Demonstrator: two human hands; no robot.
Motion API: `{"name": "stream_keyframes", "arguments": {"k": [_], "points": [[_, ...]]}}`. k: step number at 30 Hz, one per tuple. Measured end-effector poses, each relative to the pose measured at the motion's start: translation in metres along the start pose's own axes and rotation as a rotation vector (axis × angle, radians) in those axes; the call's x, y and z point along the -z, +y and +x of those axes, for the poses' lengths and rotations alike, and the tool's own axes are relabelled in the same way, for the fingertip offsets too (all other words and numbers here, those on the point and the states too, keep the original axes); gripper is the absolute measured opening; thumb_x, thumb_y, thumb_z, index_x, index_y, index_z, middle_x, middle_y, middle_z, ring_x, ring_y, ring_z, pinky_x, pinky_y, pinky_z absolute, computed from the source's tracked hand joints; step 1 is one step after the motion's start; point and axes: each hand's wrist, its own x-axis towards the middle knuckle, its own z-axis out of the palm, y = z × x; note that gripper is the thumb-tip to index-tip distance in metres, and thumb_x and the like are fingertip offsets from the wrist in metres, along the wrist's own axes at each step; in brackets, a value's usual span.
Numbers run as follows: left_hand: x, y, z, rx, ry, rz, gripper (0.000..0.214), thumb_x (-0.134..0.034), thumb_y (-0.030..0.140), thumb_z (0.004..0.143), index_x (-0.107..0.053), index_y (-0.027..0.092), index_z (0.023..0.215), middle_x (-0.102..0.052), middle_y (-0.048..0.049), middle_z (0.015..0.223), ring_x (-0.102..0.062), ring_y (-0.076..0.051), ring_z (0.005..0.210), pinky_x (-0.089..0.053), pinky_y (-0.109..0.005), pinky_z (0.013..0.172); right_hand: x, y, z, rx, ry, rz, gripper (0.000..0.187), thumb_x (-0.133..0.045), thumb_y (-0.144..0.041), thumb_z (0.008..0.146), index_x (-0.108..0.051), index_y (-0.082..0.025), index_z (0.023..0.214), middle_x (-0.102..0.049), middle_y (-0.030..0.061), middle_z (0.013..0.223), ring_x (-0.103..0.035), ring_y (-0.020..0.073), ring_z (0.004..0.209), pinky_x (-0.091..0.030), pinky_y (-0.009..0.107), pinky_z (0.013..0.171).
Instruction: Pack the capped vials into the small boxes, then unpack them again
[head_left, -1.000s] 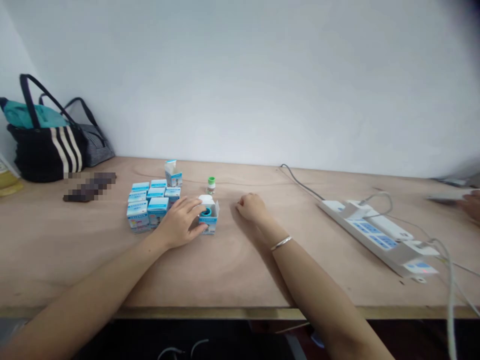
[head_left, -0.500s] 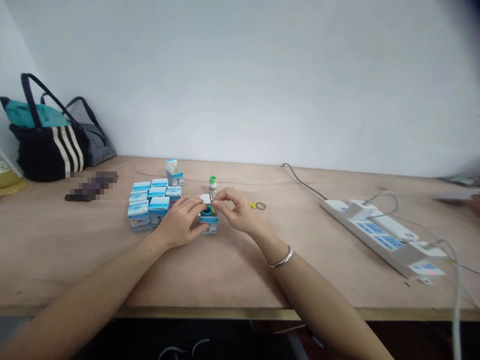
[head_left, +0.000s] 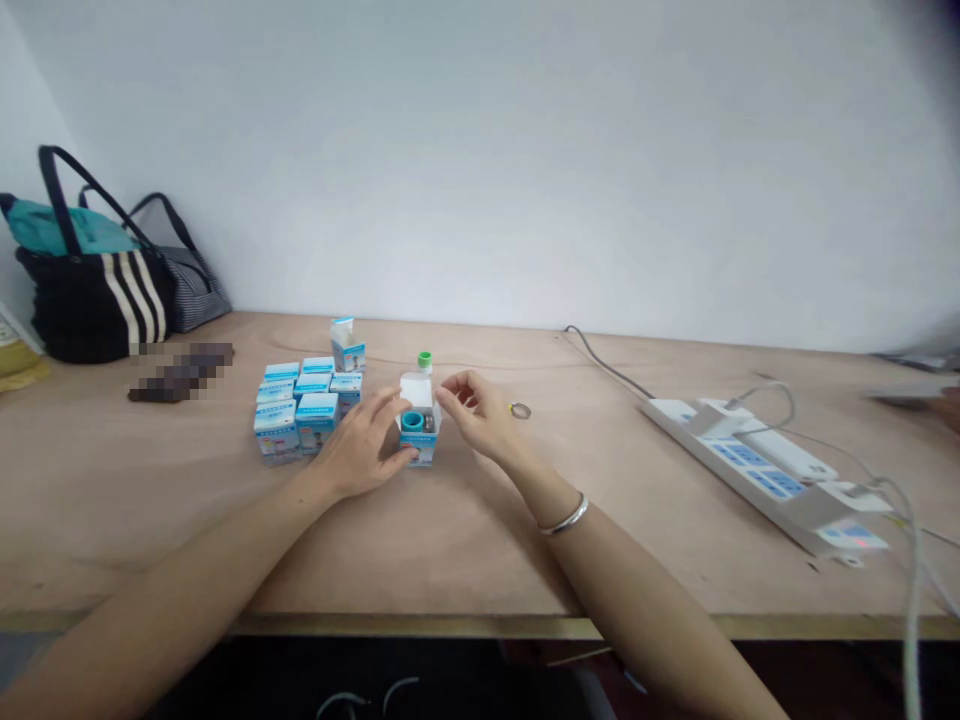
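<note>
A small blue-and-white carton (head_left: 417,450) stands on the table with its white lid flap (head_left: 417,388) raised. Inside it sit a blue ring-shaped piece (head_left: 412,421) and, to the right, a small shiny metallic item (head_left: 429,423) that I cannot name. My left hand (head_left: 364,445) steadies the carton from the left, thumb at its front and fingers near the top edge. Beside the carton's right rim is my right hand (head_left: 476,412), fingers bent and thumb apart, with nothing seen in them. A bottle with a green cap (head_left: 425,360) stands behind the lid flap, partly hidden.
Several closed matching cartons (head_left: 276,425) are grouped to the left, with an opened carton (head_left: 348,350) behind them. A small ring with a yellow bit (head_left: 520,410) lies to the right. Further right is a power strip (head_left: 750,470) with cables. Bags (head_left: 97,290) stand far left.
The metallic item that was in my right fingers now lies inside the carton. My right hand has drawn slightly up and right, its fingers loosened. My left hand stays on the carton.
</note>
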Motion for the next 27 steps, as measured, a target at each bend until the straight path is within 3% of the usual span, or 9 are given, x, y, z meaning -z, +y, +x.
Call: {"name": "stream_keyframes", "arguments": {"k": [3, 5, 8, 13, 17, 22, 27], "points": [[-0.006, 0.004, -0.003, 0.194, 0.139, -0.171, 0.07, -0.074, 0.036, 0.061, -0.034, 0.021, 0.117, -0.049, -0.0112, 0.12, -0.057, -0.025, 0.106, -0.051, -0.041, 0.087, -0.004, 0.003, -0.001, -0.175, -0.063, 0.164, 0.02, -0.049, -0.038, 0.082, -0.054, -0.018, 0.082, -0.056, -0.0016, 0.066, -0.051, 0.0112, 0.06, -0.042, 0.026, 0.057], [-0.009, 0.006, -0.004, 0.3, 0.183, -0.269, 0.067, -0.075, 0.035, 0.061, -0.034, 0.022, 0.112, -0.053, -0.0073, 0.11, -0.062, -0.022, 0.095, -0.053, -0.04, 0.08, -0.006, 0.005, -0.002, -0.256, -0.125, 0.248, 0.021, -0.054, -0.035, 0.079, -0.054, -0.017, 0.089, -0.056, -0.0025, 0.067, -0.052, 0.0108, 0.06, -0.043, 0.025, 0.058], [-0.01, 0.008, -0.005, 0.27, 0.135, -0.313, 0.049, -0.071, 0.029, 0.066, -0.042, 0.022, 0.104, -0.055, -0.0044, 0.103, -0.062, -0.02, 0.093, -0.053, -0.038, 0.08, -0.009, 0.004, -0.005, -0.284, -0.226, 0.307, 0.032, -0.064, -0.031, 0.073, -0.056, -0.016, 0.1, -0.061, -0.0004, 0.074, -0.055, 0.0116, 0.066, -0.045, 0.026, 0.062], [-0.006, 0.008, -0.001, 0.143, 0.05, -0.218, 0.033, -0.066, 0.025, 0.071, -0.052, 0.022, 0.101, -0.055, -0.0059, 0.112, -0.055, -0.022, 0.106, -0.048, -0.039, 0.09, -0.012, 0.001, -0.008, -0.198, -0.259, 0.411, 0.042, -0.067, -0.032, 0.072, -0.054, -0.019, 0.11, -0.063, 0.0032, 0.09, -0.058, 0.0142, 0.078, -0.048, 0.028, 0.069], [-0.005, 0.007, 0.0, 0.128, 0.045, -0.208, 0.029, -0.064, 0.028, 0.072, -0.053, 0.021, 0.098, -0.058, -0.0053, 0.11, -0.055, -0.023, 0.107, -0.047, -0.039, 0.091, -0.009, -0.002, -0.006, -0.083, -0.17, 0.397, 0.029, -0.066, -0.039, 0.073, -0.06, -0.02, 0.094, -0.062, 0.0018, 0.085, -0.057, 0.0135, 0.076, -0.048, 0.029, 0.071], [-0.008, 0.006, -0.003, 0.234, 0.073, -0.269, 0.038, -0.067, 0.033, 0.07, -0.045, 0.022, 0.099, -0.062, -0.0029, 0.099, -0.061, -0.022, 0.097, -0.05, -0.038, 0.083, -0.001, -0.009, -0.006, 0.074, -0.154, 0.249, 0.024, -0.067, -0.04, 0.073, -0.06, -0.018, 0.067, -0.058, 0.0012, 0.073, -0.055, 0.0134, 0.069, -0.047, 0.029, 0.068], [-0.01, 0.004, -0.003, 0.258, 0.07, -0.293, 0.041, -0.067, 0.035, 0.069, -0.043, 0.022, 0.1, -0.061, -0.0035, 0.1, -0.061, -0.022, 0.099, -0.051, -0.038, 0.083, 0.001, -0.011, -0.008, 0.216, -0.215, 0.116, 0.017, -0.066, -0.035, 0.075, -0.065, -0.019, 0.072, -0.059, 0.0028, 0.074, -0.055, 0.014, 0.068, -0.049, 0.031, 0.066]]}}
